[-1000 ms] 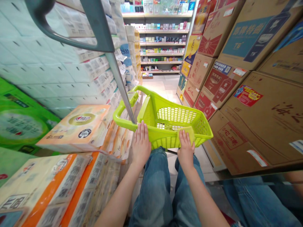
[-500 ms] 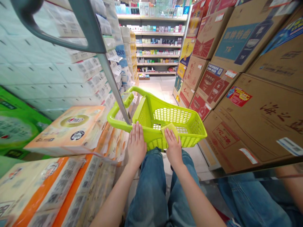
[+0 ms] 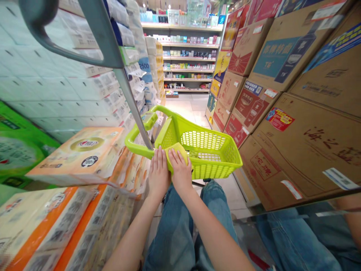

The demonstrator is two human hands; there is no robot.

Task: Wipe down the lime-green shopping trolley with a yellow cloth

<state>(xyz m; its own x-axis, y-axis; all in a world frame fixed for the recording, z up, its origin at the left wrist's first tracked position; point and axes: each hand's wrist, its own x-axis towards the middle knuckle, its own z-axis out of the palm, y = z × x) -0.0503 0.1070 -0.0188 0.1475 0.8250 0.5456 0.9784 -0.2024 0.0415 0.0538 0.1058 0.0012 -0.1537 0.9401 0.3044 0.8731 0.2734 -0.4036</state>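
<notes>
A lime-green plastic basket [image 3: 208, 167] with a long grey handle pole [image 3: 132, 101] stands before my knees. My left hand [image 3: 159, 175] lies on the basket's near rim beside the foot of the pole, its fingers stretched out and nothing seen in it. Right next to it, my right hand [image 3: 180, 171] presses a yellow cloth or sponge [image 3: 180, 148] flat on the same rim, fingers over the top. The two hands are close together. The palms are hidden from view.
Packs of tissue [image 3: 81, 150] are stacked along the left. Cardboard cartons [image 3: 304, 150] form a wall on the right. Stocked shelves [image 3: 188, 58] stand at the far end of the tiled aisle. The grey handle grip [image 3: 81, 56] rises at the upper left.
My right hand has slid left along the basket rim with the yellow piece, up to my left hand. My left hand stays on the rim. The view has shifted slightly.
</notes>
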